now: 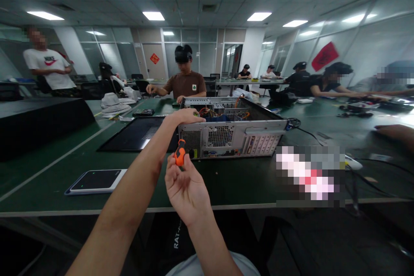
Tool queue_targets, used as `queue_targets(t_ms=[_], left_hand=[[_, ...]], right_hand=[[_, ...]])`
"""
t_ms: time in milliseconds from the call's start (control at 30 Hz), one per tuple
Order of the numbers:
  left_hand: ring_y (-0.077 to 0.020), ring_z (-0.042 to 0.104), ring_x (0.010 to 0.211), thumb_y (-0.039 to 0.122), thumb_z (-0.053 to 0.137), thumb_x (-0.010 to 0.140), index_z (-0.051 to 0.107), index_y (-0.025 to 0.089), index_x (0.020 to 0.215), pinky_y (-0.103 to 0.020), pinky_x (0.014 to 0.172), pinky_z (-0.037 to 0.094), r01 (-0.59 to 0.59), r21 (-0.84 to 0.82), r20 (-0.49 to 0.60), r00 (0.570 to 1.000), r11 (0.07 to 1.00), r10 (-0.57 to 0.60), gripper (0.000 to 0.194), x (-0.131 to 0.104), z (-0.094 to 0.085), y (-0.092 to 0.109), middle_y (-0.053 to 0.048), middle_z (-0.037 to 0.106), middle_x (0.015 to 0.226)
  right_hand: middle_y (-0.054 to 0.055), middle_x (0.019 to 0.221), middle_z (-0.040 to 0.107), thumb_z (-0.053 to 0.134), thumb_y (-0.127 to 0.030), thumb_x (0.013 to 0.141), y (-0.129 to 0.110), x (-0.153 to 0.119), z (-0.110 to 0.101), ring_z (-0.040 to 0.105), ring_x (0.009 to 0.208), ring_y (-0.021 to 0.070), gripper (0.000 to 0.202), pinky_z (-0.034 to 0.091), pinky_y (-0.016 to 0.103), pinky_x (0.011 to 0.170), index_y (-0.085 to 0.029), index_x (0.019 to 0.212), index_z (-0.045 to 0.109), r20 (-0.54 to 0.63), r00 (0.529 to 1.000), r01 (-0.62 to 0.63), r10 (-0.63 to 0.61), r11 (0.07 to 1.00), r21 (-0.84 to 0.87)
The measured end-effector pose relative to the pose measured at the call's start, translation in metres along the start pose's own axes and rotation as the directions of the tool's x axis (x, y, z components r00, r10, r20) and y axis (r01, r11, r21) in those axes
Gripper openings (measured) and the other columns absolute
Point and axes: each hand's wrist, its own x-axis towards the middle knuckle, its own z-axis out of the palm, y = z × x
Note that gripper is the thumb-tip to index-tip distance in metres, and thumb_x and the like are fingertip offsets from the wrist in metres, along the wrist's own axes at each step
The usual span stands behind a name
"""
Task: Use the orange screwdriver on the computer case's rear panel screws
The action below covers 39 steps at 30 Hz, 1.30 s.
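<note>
Orange and black screwdriver handle (180, 153) is pinched in the right grip (186, 186), near the metal rear of the computer case (239, 134) on the worktop (229, 187). Left grip (186, 116) rests over its edge; how closed, I cannot tell. For careful work, I judge, the tool should stay straight and the case steady. Inside the open case are orange cables (205, 111)

At the far left, a white T-shirt (48, 75) reads "NIKE" above a red swoosh (49, 63). Pale letters "RAT-A", the rest unclear, run sideways on dark material (168, 235) below the surface (226, 185). Characters on the red diamond sign (154, 58) and tilted red wall sign (324, 56) are illegible.
</note>
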Motion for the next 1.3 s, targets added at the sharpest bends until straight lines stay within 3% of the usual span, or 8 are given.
queue_targets(t_ms=[133, 333, 500, 667, 800, 1033, 1200, 1300], left_hand=[[-0.0339, 0.06, 0.13, 0.073, 0.052, 0.086, 0.06, 0.023, 0.141, -0.037, 0.105, 0.046, 0.003, -0.004, 0.003, 1.0, 1.0, -0.003, 0.075, -0.003, -0.002, 0.002, -0.011, 0.062, 0.145], [-0.0325, 0.059, 0.131, 0.077, 0.051, 0.085, 0.06, 0.024, 0.142, -0.035, 0.106, 0.045, 0.005, 0.007, 0.004, 1.0, 1.0, -0.005, 0.078, -0.004, -0.002, 0.003, -0.009, 0.06, 0.148], [-0.0313, 0.06, 0.13, 0.072, 0.05, 0.087, 0.059, 0.022, 0.143, -0.033, 0.105, 0.046, -0.007, 0.008, 0.001, 1.0, 1.0, 0.007, 0.076, -0.001, -0.001, 0.001, -0.011, 0.061, 0.147], [-0.0307, 0.06, 0.131, 0.068, 0.051, 0.09, 0.058, 0.019, 0.144, -0.033, 0.107, 0.045, -0.021, 0.016, 0.008, 1.0, 1.0, 0.021, 0.073, 0.0, 0.0, -0.001, -0.012, 0.06, 0.147], [-0.0309, 0.059, 0.132, 0.069, 0.051, 0.091, 0.058, 0.019, 0.145, -0.034, 0.107, 0.044, -0.022, 0.028, -0.008, 1.0, 0.999, 0.022, 0.074, 0.001, 0.001, -0.001, -0.011, 0.06, 0.148], [-0.0299, 0.062, 0.128, 0.066, 0.056, 0.09, 0.063, 0.017, 0.14, -0.033, 0.106, 0.046, -0.038, -0.012, -0.035, 0.999, 0.999, 0.038, 0.07, 0.003, 0.002, -0.004, -0.013, 0.063, 0.144], [-0.0268, 0.068, 0.116, 0.056, 0.061, 0.091, 0.073, 0.018, 0.125, -0.03, 0.096, 0.051, -0.017, -0.075, -0.182, 0.983, 0.997, 0.003, 0.053, -0.006, 0.004, -0.002, -0.01, 0.073, 0.13], [-0.0265, 0.07, 0.103, 0.041, 0.059, 0.093, 0.077, 0.019, 0.112, -0.035, 0.09, 0.052, 0.0, -0.034, -0.374, 0.928, 0.999, -0.013, 0.035, -0.018, 0.003, 0.003, -0.01, 0.078, 0.114]], right_hand=[[0.0, 0.112, 0.078, 0.078, -0.035, 0.086, 0.004, -0.001, 0.002, 0.078, 0.098, 0.0166, 0.047, 0.063, 0.041, 0.096, -0.036, 0.129, 0.058, 0.095, 0.984, 0.162, -0.15, 0.978, -0.133], [0.007, 0.12, 0.076, 0.063, -0.042, 0.096, 0.002, 0.002, -0.011, 0.076, 0.103, 0.0219, 0.024, 0.058, 0.042, 0.099, -0.025, 0.112, 0.071, 0.355, 0.879, 0.453, -0.318, 0.788, -0.418], [0.007, 0.13, 0.068, 0.059, -0.036, 0.1, -0.011, 0.002, -0.028, 0.07, 0.113, 0.0196, 0.033, 0.053, 0.039, 0.104, -0.029, 0.133, 0.058, 0.538, 0.773, 0.634, -0.336, 0.364, -0.682], [0.003, 0.103, 0.066, 0.064, -0.028, 0.098, -0.017, 0.005, -0.032, 0.066, 0.092, 0.0159, 0.032, 0.058, 0.03, 0.085, -0.029, 0.13, 0.063, 0.712, 0.547, 0.72, -0.44, -0.185, -0.669], [0.005, 0.101, 0.061, 0.07, -0.025, 0.094, -0.014, 0.003, -0.027, 0.063, 0.085, 0.0156, 0.03, 0.058, 0.029, 0.075, -0.026, 0.124, 0.069, 0.739, 0.408, 0.679, -0.537, -0.363, -0.638], [0.003, 0.091, 0.062, 0.071, -0.024, 0.094, -0.015, -0.003, -0.024, 0.06, 0.075, 0.0137, 0.026, 0.057, 0.028, 0.068, -0.025, 0.12, 0.072, 0.691, 0.343, 0.62, -0.636, -0.399, -0.676], [0.005, 0.095, 0.067, 0.064, -0.033, 0.097, -0.038, -0.011, -0.022, 0.063, 0.077, 0.0136, 0.021, 0.056, 0.027, 0.067, -0.019, 0.112, 0.07, 0.391, 0.38, 0.604, -0.838, -0.096, -0.791], [0.0, 0.084, 0.066, 0.069, -0.04, 0.093, -0.067, -0.019, -0.025, 0.056, 0.061, 0.0092, 0.026, 0.049, 0.023, 0.057, -0.018, 0.106, 0.069, 0.197, 0.31, 0.598, -0.93, 0.03, -0.801]])
